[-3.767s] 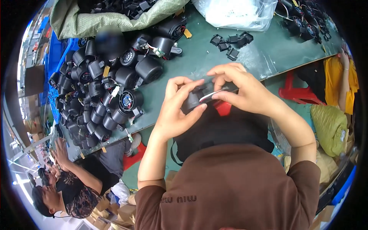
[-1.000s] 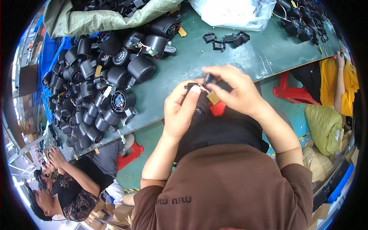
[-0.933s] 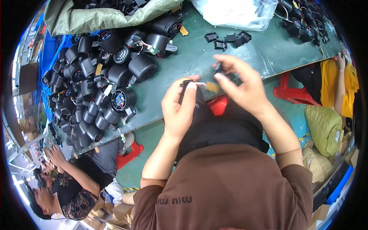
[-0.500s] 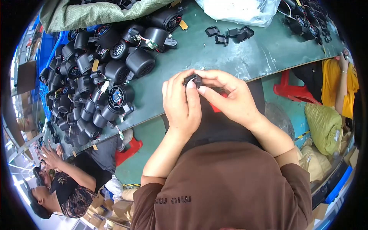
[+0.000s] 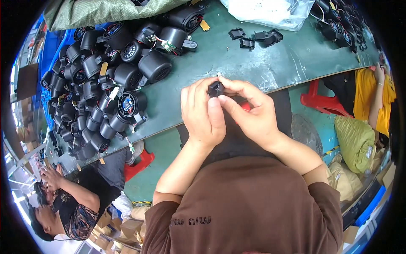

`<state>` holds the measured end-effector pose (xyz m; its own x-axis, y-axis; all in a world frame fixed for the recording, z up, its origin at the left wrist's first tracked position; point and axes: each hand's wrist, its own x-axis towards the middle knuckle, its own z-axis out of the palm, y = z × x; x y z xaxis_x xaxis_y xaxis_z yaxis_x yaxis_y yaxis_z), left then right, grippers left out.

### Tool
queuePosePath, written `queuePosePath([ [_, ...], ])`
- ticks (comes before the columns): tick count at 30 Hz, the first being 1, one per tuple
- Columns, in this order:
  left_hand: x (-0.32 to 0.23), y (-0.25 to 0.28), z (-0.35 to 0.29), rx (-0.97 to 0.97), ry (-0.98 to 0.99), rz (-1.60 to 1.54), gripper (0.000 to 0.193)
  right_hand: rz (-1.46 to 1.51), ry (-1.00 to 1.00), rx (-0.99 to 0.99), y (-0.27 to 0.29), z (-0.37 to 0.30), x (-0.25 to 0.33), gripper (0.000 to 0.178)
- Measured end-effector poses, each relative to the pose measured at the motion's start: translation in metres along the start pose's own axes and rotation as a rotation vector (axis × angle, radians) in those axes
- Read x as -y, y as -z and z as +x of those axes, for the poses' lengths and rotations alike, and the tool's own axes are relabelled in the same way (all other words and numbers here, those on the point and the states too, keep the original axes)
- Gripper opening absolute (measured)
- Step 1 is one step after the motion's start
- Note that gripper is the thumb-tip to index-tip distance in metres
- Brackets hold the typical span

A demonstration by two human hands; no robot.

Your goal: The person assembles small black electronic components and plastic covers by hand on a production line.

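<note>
A small black plastic part [image 5: 216, 89] is pinched between my two hands, just over the near edge of the table. My left hand [image 5: 201, 110] is closed round its left side, with the thumb at its lower edge. From the right, my right hand [image 5: 250, 106] grips it between thumb and fingertips. Fingers hide much of the part. Beyond my hands, several similar black plastic pieces [image 5: 247, 43] lie on the green table [image 5: 190, 80]. To the left is a heap of black round fan-like housings [image 5: 127, 76] with wires and small circuit boards.
A clear plastic bag with white contents [image 5: 266, 12] lies at the far edge. A green woven sack [image 5: 110, 15] covers the back left. More black housings [image 5: 334, 31] sit far right. One person [image 5: 80, 199] works at left, another in yellow [image 5: 370, 97] at right. Red stools [image 5: 323, 103] stand below.
The black part has been turned between my fingers and shows a different side. Both hands still hold it in nearly the same place. The person at left has moved their hands slightly.
</note>
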<state>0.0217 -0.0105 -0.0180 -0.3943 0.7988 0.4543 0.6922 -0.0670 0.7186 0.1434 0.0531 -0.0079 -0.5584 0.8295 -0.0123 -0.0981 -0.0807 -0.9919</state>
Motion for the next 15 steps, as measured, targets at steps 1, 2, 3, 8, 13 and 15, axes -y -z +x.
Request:
queuePosePath([
  [1,-0.001,-0.002,0.000,-0.009,-0.004,0.031,0.027,-0.122,0.099,-0.021,-0.001,-0.001,-0.002,0.034],
  [2,-0.002,-0.004,0.000,-0.017,-0.007,0.063,0.028,-0.125,0.146,-0.067,-0.004,-0.002,-0.004,0.033],
  [3,-0.001,-0.004,-0.001,-0.017,-0.006,0.064,0.028,-0.124,0.145,-0.066,-0.003,-0.001,-0.005,0.033],
  [8,0.001,-0.008,-0.004,-0.045,-0.030,0.057,0.026,-0.304,0.300,-0.074,-0.002,0.000,-0.008,0.035],
  [13,0.001,-0.004,0.002,0.014,-0.066,0.076,0.028,-0.182,0.202,-0.059,0.002,-0.001,-0.011,0.034],
  [15,0.002,0.000,0.002,0.047,-0.064,0.113,0.030,-0.145,0.108,0.037,0.011,0.002,-0.003,0.031],
])
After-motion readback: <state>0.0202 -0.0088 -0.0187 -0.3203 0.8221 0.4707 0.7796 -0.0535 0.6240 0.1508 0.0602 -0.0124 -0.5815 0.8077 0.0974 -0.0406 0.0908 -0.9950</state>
